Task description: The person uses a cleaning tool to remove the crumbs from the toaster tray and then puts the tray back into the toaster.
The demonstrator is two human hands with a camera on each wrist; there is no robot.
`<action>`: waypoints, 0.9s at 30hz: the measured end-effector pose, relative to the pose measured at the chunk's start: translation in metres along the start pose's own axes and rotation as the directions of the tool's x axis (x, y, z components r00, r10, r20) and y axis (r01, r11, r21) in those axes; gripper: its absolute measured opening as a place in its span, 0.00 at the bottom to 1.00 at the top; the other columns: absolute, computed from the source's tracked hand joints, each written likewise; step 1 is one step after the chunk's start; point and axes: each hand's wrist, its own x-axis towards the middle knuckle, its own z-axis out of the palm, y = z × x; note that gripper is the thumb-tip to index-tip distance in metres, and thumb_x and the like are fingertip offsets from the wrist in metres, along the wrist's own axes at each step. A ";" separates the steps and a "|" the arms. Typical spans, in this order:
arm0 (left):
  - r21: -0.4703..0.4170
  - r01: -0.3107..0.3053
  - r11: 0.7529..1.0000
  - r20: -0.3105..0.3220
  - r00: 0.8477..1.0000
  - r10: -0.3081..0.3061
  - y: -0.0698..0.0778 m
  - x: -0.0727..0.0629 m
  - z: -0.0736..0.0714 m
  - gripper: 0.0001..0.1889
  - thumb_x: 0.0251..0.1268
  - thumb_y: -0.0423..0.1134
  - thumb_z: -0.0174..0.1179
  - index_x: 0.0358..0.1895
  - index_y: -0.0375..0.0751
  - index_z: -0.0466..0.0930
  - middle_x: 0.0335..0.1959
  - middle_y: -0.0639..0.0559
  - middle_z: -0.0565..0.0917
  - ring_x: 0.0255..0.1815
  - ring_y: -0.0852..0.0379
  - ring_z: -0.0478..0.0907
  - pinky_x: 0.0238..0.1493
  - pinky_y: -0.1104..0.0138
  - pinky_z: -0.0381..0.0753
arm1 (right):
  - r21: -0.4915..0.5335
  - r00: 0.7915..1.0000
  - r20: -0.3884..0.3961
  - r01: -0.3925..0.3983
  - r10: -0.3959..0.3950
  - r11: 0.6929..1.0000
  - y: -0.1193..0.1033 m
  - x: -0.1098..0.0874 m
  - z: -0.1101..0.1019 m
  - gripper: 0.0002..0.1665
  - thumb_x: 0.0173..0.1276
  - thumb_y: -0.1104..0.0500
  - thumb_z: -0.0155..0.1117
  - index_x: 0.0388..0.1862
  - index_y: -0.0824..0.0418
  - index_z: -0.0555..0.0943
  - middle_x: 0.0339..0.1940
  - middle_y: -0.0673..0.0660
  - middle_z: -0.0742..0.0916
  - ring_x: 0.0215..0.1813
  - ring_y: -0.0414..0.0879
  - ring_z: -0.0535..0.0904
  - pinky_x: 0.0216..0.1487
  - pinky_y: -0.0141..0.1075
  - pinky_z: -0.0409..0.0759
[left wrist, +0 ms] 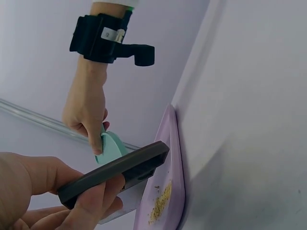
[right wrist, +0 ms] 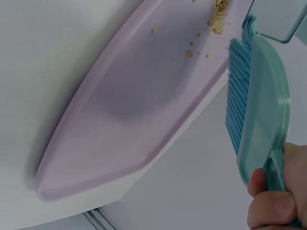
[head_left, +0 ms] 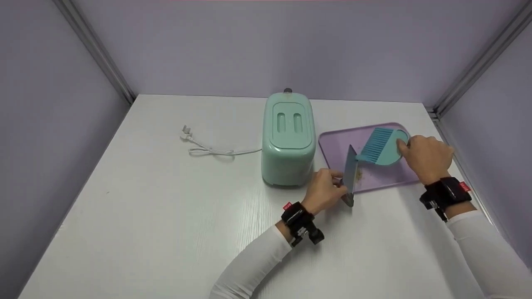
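My left hand (head_left: 324,193) pinches the dark end bar of a thin grey crumb tray (head_left: 350,170), tilted up on its side over the purple tray (head_left: 392,176). In the left wrist view, thumb and fingers close on that bar (left wrist: 115,172) from both sides. A mint hand brush (head_left: 390,150) with blue bristles is gripped by its handle in my right hand (head_left: 430,158). The bristle tips (right wrist: 248,28) are right at the grey panel's edge in the right wrist view. Yellowish-brown crumbs (right wrist: 218,21) lie in a small heap on the purple tray, with several scattered bits around.
A mint toaster (head_left: 291,128) with a lid on top stands left of the purple tray, close to my left hand. Its white cord (head_left: 220,152) and plug (head_left: 185,133) lie on the white table (head_left: 166,216). Panel walls enclose the back and sides.
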 end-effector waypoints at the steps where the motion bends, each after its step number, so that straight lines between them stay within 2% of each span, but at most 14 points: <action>1: 0.003 0.001 1.000 0.000 1.000 -0.001 0.000 0.000 0.000 0.15 0.47 0.28 0.61 0.43 0.38 0.80 0.31 0.55 0.83 0.27 0.71 0.77 0.22 0.74 0.75 | 0.000 1.000 0.000 -0.011 0.011 1.000 0.000 0.000 0.000 0.35 0.64 0.35 0.42 0.06 0.58 0.67 0.05 0.53 0.66 0.11 0.49 0.59 0.11 0.38 0.51; 5: 0.009 -0.002 1.000 -0.009 1.000 0.003 -0.001 0.000 0.000 0.15 0.47 0.28 0.61 0.43 0.38 0.80 0.31 0.55 0.83 0.27 0.71 0.77 0.23 0.75 0.75 | 0.006 0.999 -0.005 -0.046 0.046 0.999 0.001 0.001 -0.002 0.36 0.64 0.34 0.40 0.08 0.58 0.68 0.06 0.54 0.67 0.12 0.49 0.60 0.12 0.39 0.52; 13: 0.011 -0.002 1.000 -0.023 1.000 0.003 -0.002 0.001 -0.002 0.15 0.48 0.28 0.61 0.43 0.36 0.80 0.31 0.54 0.83 0.26 0.70 0.77 0.22 0.74 0.75 | 0.030 0.997 -0.024 -0.068 0.069 0.997 0.005 -0.001 -0.007 0.36 0.63 0.33 0.40 0.09 0.58 0.70 0.06 0.52 0.66 0.12 0.48 0.58 0.10 0.37 0.49; 20: 0.025 0.010 1.000 -0.028 1.000 -0.010 -0.002 0.002 -0.001 0.15 0.47 0.30 0.62 0.43 0.38 0.80 0.29 0.56 0.83 0.25 0.71 0.77 0.21 0.74 0.74 | 0.027 0.997 -0.062 -0.037 0.039 0.999 -0.007 -0.005 -0.010 0.34 0.63 0.35 0.43 0.10 0.59 0.73 0.05 0.53 0.66 0.11 0.48 0.57 0.11 0.37 0.47; 27: 0.018 0.009 1.000 -0.021 1.000 -0.008 0.000 0.001 0.000 0.15 0.47 0.30 0.62 0.43 0.39 0.80 0.31 0.55 0.83 0.26 0.71 0.77 0.23 0.74 0.75 | -0.032 0.995 -0.104 -0.005 0.001 0.999 -0.019 -0.005 -0.006 0.33 0.65 0.39 0.44 0.07 0.59 0.66 0.05 0.53 0.66 0.10 0.48 0.58 0.09 0.38 0.49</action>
